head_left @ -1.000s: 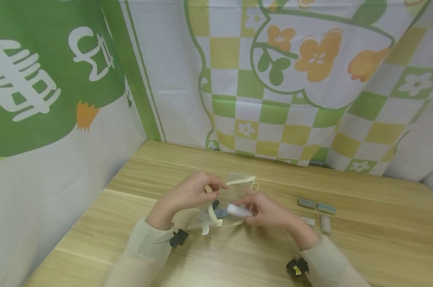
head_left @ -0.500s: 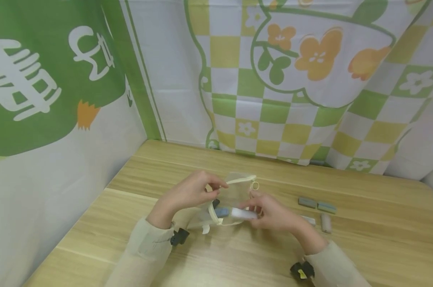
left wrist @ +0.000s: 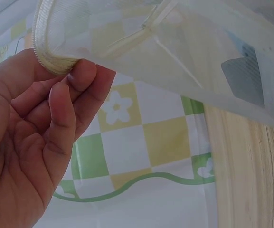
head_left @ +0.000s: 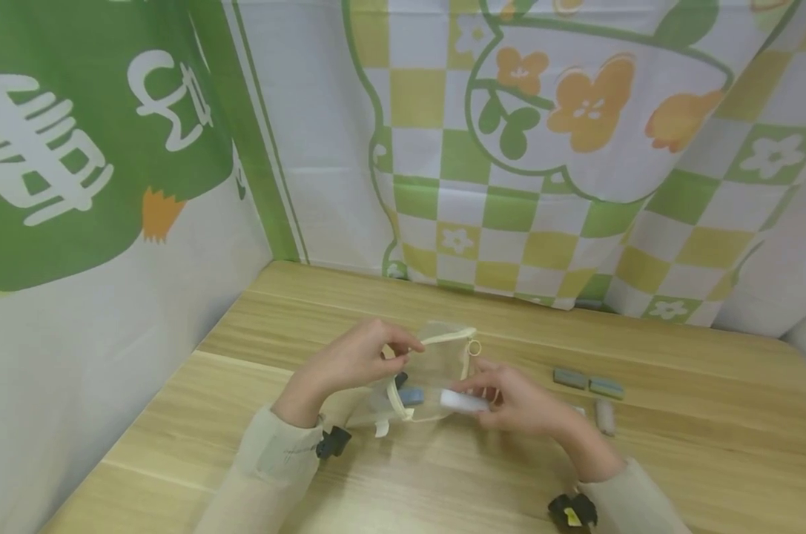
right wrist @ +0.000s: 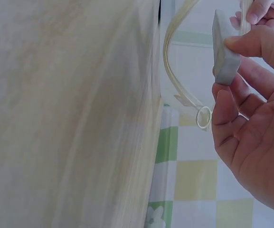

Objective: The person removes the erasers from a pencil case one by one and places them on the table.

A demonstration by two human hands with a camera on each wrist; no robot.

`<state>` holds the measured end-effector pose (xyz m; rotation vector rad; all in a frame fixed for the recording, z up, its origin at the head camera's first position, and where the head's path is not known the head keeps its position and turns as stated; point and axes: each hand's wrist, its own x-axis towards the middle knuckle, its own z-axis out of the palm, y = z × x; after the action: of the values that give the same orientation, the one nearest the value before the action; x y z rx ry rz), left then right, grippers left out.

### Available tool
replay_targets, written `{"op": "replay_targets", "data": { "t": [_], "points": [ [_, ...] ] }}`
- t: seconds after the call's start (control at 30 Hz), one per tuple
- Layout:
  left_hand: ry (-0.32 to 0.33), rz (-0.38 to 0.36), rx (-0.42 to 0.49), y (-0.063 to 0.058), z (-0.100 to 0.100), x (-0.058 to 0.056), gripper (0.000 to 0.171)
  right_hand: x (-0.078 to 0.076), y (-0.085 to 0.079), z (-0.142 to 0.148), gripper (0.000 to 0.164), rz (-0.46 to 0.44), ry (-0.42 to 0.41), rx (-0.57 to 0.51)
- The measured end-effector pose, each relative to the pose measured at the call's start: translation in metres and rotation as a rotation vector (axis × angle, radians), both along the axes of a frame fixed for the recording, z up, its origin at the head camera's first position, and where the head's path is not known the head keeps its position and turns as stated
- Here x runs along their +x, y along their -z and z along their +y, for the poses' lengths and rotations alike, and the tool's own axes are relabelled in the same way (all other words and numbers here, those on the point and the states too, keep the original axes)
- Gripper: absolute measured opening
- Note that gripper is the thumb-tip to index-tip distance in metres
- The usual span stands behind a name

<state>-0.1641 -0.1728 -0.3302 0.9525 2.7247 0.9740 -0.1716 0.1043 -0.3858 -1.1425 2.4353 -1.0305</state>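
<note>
My left hand (head_left: 359, 360) pinches the zippered edge of a see-through mesh pouch (head_left: 436, 365), holding its mouth wide. In the left wrist view, thumb and fingertips meet on the cream zipper (left wrist: 49, 54). A small rectangular white block (head_left: 464, 402) is gripped between thumb and fingers of my right hand (head_left: 519, 404), at the right side of the pouch's mouth. Up close in the right wrist view, the block (right wrist: 225, 50) is flat-sided and pale grey-white. Inside the pouch lie a blue block (head_left: 411, 396) and a dark item (head_left: 400, 380). A ring pull (right wrist: 203, 117) hangs from the zipper.
Right of my right hand, a dark grey block (head_left: 569, 378), a blue-green block (head_left: 606, 387) and a beige-grey block (head_left: 605, 417) lie on the wooden table (head_left: 416, 489). A patterned curtain (head_left: 466, 163) hangs behind the table, and a wall borders its left side.
My right hand has drawn the white block to the right, away from the blue block in the pouch. My left hand has kept its place on the zipper.
</note>
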Motion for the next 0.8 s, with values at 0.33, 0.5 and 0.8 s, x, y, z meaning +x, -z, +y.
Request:
{"op": "replay_targets", "data": {
  "t": [0.33,0.5,0.8],
  "points": [
    [-0.002,-0.005,0.002,0.001,0.001,0.0,0.026,0.004,0.001,0.014,0.044,-0.002,0.015,-0.034],
    [-0.001,-0.003,0.002,0.001,0.002,-0.001,0.026,0.005,-0.001,0.022,0.047,-0.024,0.031,-0.051],
    [-0.005,-0.008,-0.002,0.0,0.001,0.0,0.026,0.006,-0.005,0.032,0.044,-0.008,0.044,-0.053]
  ]
}}
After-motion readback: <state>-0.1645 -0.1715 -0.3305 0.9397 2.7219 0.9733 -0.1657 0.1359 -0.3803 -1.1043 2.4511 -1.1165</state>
